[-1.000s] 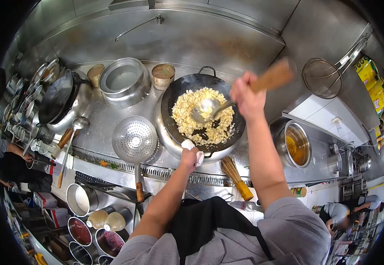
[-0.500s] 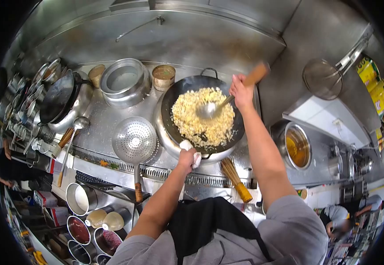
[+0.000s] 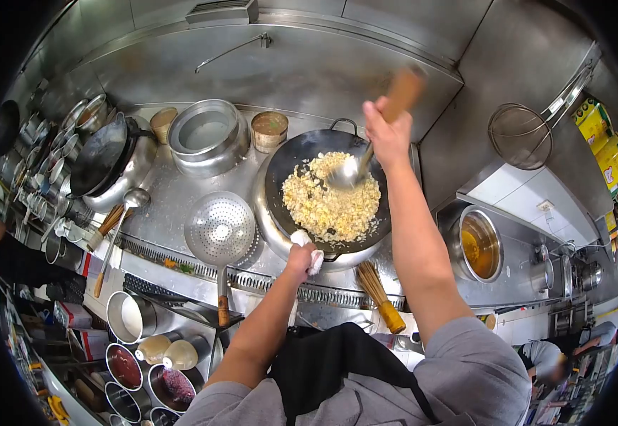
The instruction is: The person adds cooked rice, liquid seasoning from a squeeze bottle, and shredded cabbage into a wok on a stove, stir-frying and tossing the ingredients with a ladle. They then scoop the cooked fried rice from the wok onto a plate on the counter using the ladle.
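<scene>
A black wok (image 3: 285, 151) on the burner holds a yellowish-white heap of what looks like egg fried rice (image 3: 327, 209). My right hand (image 3: 388, 136) is closed round the wooden handle of a ladle (image 3: 349, 172); the handle tilts up and is smeared by motion. The ladle's metal bowl rests on the upper part of the rice. At the wok's near edge, my left hand (image 3: 299, 260) grips a folded white cloth (image 3: 314, 261) against the rim; the near wok handle shows just right of it.
Left of the wok lie a perforated strainer (image 3: 220, 227) and a large metal pot (image 3: 208, 135). A bamboo brush (image 3: 381, 298) is at the front edge. To the right stand a bowl of orange liquid (image 3: 481, 245) and a hanging mesh skimmer (image 3: 521, 136). Other people appear at both sides.
The ladle has shifted slightly right and away from me, its handle steeper. More bare wok shows at the far side of the rice. My left hand keeps its hold at the rim.
</scene>
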The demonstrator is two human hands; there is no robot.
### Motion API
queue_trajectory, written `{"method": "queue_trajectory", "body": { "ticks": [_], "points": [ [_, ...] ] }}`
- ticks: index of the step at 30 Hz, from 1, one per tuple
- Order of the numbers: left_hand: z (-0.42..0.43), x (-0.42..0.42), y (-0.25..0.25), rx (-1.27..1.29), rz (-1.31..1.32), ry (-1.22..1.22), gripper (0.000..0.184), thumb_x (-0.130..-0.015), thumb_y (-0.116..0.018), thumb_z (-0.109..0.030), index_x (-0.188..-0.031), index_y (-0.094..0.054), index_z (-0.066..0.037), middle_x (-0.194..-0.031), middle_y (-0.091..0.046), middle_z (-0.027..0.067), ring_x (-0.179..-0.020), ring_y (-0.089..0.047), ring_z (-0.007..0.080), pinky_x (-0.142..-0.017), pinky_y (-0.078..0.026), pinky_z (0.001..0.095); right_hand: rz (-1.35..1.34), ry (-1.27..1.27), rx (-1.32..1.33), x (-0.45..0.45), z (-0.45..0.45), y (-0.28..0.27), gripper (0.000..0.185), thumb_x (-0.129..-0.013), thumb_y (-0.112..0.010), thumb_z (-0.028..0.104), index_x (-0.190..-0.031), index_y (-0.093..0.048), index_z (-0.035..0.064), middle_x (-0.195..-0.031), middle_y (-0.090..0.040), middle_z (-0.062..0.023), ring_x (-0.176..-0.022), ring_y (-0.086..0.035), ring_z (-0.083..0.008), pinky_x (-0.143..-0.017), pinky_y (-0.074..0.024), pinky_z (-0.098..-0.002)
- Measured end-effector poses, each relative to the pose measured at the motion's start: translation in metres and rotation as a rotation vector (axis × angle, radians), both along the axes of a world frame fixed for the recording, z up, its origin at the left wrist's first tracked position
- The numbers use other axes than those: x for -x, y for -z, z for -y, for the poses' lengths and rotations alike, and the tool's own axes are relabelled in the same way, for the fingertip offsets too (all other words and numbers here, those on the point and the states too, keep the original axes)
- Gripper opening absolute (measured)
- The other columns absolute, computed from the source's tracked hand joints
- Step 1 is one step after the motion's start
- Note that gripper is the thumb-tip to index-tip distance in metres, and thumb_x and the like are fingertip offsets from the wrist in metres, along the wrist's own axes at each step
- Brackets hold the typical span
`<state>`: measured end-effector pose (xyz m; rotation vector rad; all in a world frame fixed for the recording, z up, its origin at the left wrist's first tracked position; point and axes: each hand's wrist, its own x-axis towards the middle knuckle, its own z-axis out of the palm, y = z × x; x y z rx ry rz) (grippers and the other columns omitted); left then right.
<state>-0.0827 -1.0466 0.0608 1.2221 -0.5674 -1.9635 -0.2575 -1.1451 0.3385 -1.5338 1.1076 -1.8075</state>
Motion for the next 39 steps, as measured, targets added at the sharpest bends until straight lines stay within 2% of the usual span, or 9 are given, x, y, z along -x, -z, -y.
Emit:
{"method": "queue_trajectory", "body": {
  "ticks": [4, 9, 12, 19, 23, 27, 33, 36, 39],
  "points": [
    [0.0, -0.001, -0.003, -0.011, 0.163, 0.069, 0.027, -0.083, -0.058, -0.015, -0.1, -0.052, 0.005, -0.079, -0.061, 0.0143, -0.06, -0.061, 0.0234, -0.049, -0.048, 0.0389, -0.187, 0.133, 0.044, -0.002, 0.011, 0.086, 0.034, -0.087, -0.068, 0.021, -0.064, -0.047, 0.0076, -0.057, -0.046, 0.0012, -0.053, -0.045, -0.0091, -0.049, -0.0351, -0.0278],
    [0.003, -0.004, 0.003, -0.005, 0.106, 0.06, 0.028, -0.083, -0.06, -0.017, -0.1, -0.053, 0.005, -0.078, -0.062, 0.0136, -0.059, -0.062, 0.0227, -0.048, -0.047, 0.0391, -0.094, -0.022, -0.036, -0.043, -0.072, -0.003, 0.031, -0.09, -0.065, 0.015, -0.07, -0.042, 0.0112, -0.056, -0.042, 0.0038, -0.046, -0.037, -0.0059, -0.043, -0.0294, -0.0234],
    [0.001, -0.008, -0.003, -0.043, 0.089, 0.127, 0.024, -0.085, -0.061, -0.018, -0.098, -0.055, 0.001, -0.077, -0.062, 0.0109, -0.058, -0.061, 0.0215, -0.047, -0.047, 0.0382, 0.213, -0.271, 0.03, -0.036, -0.095, 0.055, 0.026, -0.092, -0.063, 0.015, -0.075, -0.045, 0.0087, -0.055, -0.041, 0.0019, -0.047, -0.037, -0.0074, -0.044, -0.0312, -0.0244],
    [0.004, -0.003, -0.002, -0.093, 0.168, 0.245, 0.015, -0.087, -0.06, -0.018, -0.091, -0.058, -0.004, -0.071, -0.061, 0.0069, -0.057, -0.061, 0.0205, -0.046, -0.049, 0.0401, 0.261, -0.045, 0.033, -0.036, -0.124, -0.019, 0.028, -0.091, -0.065, 0.014, -0.07, -0.048, 0.0072, -0.053, -0.044, 0.0019, -0.043, -0.039, -0.0063, -0.039, -0.03, -0.0232],
    [-0.045, -0.005, -0.014, 0.033, 0.075, -0.029, 0.015, -0.088, -0.056, -0.012, -0.098, -0.054, -0.001, -0.078, -0.06, 0.0089, -0.062, -0.062, 0.0216, -0.051, -0.051, 0.0373, 0.167, 0.194, -0.114, -0.04, -0.06, 0.046, 0.024, -0.091, -0.065, 0.016, -0.075, -0.049, 0.0082, -0.056, -0.048, 0.0012, -0.045, -0.046, -0.0085, -0.042, -0.0361, -0.0249],
    [-0.131, -0.082, -0.018, -0.049, 0.083, 0.093, 0.036, -0.089, -0.055, -0.004, -0.123, -0.045, 0.0, -0.102, -0.058, 0.0139, -0.089, -0.063, 0.0235, -0.072, -0.055, 0.0371, 0.34, 0.094, -0.028, -0.009, -0.047, -0.03, 0.023, -0.09, -0.068, 0.018, -0.083, -0.048, 0.0098, -0.057, -0.043, 0.0028, -0.044, -0.04, -0.0092, -0.042, -0.036, -0.0264],
    [-0.058, -0.036, -0.083, -0.062, -0.091, -0.01, 0.017, -0.086, -0.055, -0.01, -0.099, -0.053, 0.0, -0.083, -0.059, 0.0116, -0.064, -0.061, 0.0224, -0.048, -0.049, 0.0404, 0.305, 0.07, 0.047, -0.021, -0.115, -0.1, 0.023, -0.091, -0.065, 0.015, -0.076, -0.048, 0.012, -0.054, -0.038, 0.0044, -0.04, -0.034, -0.0065, -0.038, -0.0302, -0.0246],
    [-0.031, -0.023, -0.016, -0.025, 0.032, 0.092, 0.031, -0.084, -0.059, -0.014, -0.108, -0.047, 0.002, -0.085, -0.059, 0.0135, -0.066, -0.061, 0.0252, -0.049, -0.049, 0.0401, 0.369, 0.242, -0.246, -0.05, -0.049, 0.022, 0.023, -0.091, -0.066, 0.016, -0.077, -0.047, 0.0123, -0.054, -0.038, 0.0045, -0.04, -0.036, -0.0066, -0.036, -0.0278, -0.024],
    [-0.078, -0.054, 0.048, 0.11, -0.038, -0.006, 0.021, -0.086, -0.057, -0.011, -0.104, -0.052, -0.003, -0.087, -0.059, 0.0109, -0.073, -0.062, 0.0238, -0.061, -0.052, 0.0373, 0.228, 0.076, -0.096, -0.019, -0.022, 0.012, 0.023, -0.09, -0.067, 0.016, -0.078, -0.048, 0.0103, -0.053, -0.044, 0.0008, -0.041, -0.042, -0.0103, -0.038, -0.0336, -0.0272]
  ]
}}
